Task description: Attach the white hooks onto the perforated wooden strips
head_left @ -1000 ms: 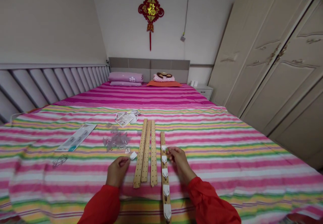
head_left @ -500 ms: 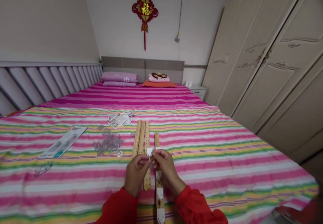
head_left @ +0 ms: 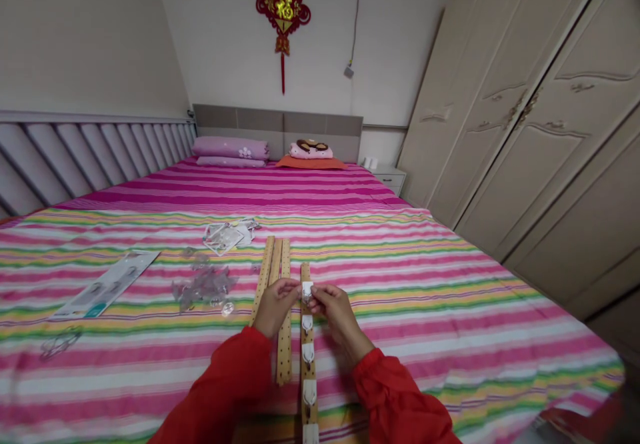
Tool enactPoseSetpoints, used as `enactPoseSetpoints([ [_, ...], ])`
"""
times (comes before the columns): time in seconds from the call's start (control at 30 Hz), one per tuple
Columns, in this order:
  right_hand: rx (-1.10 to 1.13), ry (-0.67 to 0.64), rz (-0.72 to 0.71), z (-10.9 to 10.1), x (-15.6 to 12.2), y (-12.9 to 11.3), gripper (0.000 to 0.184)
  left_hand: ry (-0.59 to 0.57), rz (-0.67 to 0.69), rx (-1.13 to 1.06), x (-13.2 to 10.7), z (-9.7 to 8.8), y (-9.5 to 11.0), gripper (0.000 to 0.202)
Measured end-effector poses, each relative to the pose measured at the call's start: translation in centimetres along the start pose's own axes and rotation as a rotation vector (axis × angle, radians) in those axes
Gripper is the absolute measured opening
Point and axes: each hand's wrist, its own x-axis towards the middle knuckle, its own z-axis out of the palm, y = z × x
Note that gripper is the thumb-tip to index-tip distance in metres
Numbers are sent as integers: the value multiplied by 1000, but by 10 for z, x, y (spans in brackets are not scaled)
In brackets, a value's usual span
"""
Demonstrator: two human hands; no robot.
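My left hand [head_left: 273,309] and my right hand [head_left: 339,315] meet over the top of a narrow wooden strip [head_left: 305,371]. A white plastic hook [head_left: 307,291] sits on that strip, with the fingertips of both hands pinching it. Lower down the same strip, more white hooks [head_left: 308,354] stand in a row. Under my left wrist lie perforated wooden strips [head_left: 283,354], side by side and partly hidden by that hand and sleeve. Red sleeves cover both forearms.
All of this lies on a striped bed cover [head_left: 425,317]. To the left are clear plastic pieces [head_left: 204,287], a printed card package [head_left: 106,284] and torn wrapping [head_left: 223,238]. A wardrobe [head_left: 520,97] stands along the right side.
The white hook has gone from between my hands above the perforated strips to the top of the hooked strip. My hands have moved slightly apart, and the view has shifted.
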Motion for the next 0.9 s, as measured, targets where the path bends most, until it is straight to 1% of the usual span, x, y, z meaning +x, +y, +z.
enactPoseSetpoints([
  [0.07, -4, -6, 19, 0, 10, -1, 27, -26, -57, -54, 16, 3, -1, 39],
  [0.13, -7, 2, 16, -1, 21, -1, 25, -39, -80, -91, 30, 7, -5, 40],
  [0.23, -15, 29, -7, -3, 37, 2, 22, -15, -104, -122, 46, 12, -18, 39],
  [0.37, -73, 47, -12, -6, 54, 9, 19, 34, -194, -104, 63, 17, -36, 31],
  [0.5, -97, 61, -13, -6, 65, 16, 18, 67, -246, -51, 73, 19, -49, 22],
  [0.67, -118, 94, -23, -6, 72, 25, 16, 85, -286, 65, 81, 21, -53, 15],
  [0.8, -129, 124, -39, -8, 76, 31, 15, 96, -271, 175, 87, 23, -55, 12],
  [0.9, -135, 137, -46, -9, 79, 35, 13, 111, -227, 269, 90, 24, -59, 11],
])
